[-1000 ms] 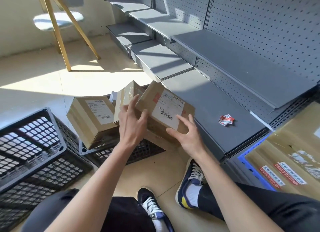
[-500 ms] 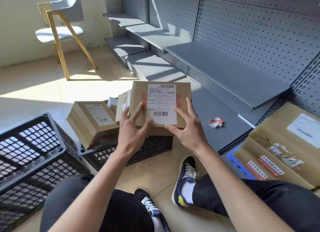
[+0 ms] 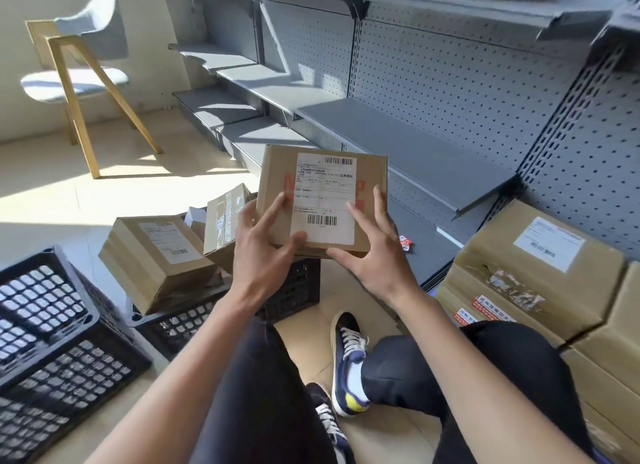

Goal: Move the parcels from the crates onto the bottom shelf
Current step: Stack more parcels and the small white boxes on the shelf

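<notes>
- Step in hand: one parcel (image 3: 322, 200) is out of the crate (image 3: 194, 319) and held in the air, label up, between crate and bottom shelf (image 3: 429, 245).
- My left hand (image 3: 263, 255) grips its near-left corner, thumb on the label; my right hand (image 3: 372, 255) grips the near-right edge, fingers spread. Hands apart, both clamped on the box.
- Next, by my judgement: carry right and lower it flat on the bare shelf.
- Materials: stiff brown cardboard, flat rectangular, glossy white label; crate is black plastic lattice; shelf is smooth grey metal.
- Two more parcels (image 3: 156, 252) sit tilted in the crate.
</notes>
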A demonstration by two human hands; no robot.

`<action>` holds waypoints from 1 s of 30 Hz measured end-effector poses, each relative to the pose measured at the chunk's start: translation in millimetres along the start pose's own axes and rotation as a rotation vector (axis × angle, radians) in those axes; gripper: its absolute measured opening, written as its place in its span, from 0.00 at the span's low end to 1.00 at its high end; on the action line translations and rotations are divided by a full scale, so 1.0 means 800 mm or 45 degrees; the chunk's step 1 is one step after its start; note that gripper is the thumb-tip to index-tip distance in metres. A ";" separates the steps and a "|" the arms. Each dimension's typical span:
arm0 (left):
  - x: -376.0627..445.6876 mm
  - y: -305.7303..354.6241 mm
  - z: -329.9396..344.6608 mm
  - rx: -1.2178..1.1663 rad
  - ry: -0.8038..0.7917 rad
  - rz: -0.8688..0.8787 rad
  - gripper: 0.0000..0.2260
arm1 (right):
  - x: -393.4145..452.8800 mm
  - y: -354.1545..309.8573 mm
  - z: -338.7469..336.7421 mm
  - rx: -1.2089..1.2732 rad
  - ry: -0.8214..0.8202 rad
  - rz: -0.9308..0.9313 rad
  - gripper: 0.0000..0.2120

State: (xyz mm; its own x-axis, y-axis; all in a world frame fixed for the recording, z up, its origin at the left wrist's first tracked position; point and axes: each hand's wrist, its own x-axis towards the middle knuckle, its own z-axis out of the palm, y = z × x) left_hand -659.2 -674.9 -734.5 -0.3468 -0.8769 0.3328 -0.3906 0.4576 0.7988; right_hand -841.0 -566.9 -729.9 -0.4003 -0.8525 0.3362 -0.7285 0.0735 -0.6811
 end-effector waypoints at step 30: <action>-0.055 0.228 0.229 -0.401 -0.565 0.337 0.30 | -0.160 0.092 -0.272 -0.333 0.540 0.381 0.38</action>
State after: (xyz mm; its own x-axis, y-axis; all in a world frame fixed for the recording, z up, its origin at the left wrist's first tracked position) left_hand -871.3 -526.2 -694.8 -0.7469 -0.5632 0.3535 0.0054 0.5264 0.8502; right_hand -964.4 -340.2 -681.4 -0.7583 -0.4972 0.4217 -0.6410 0.4506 -0.6214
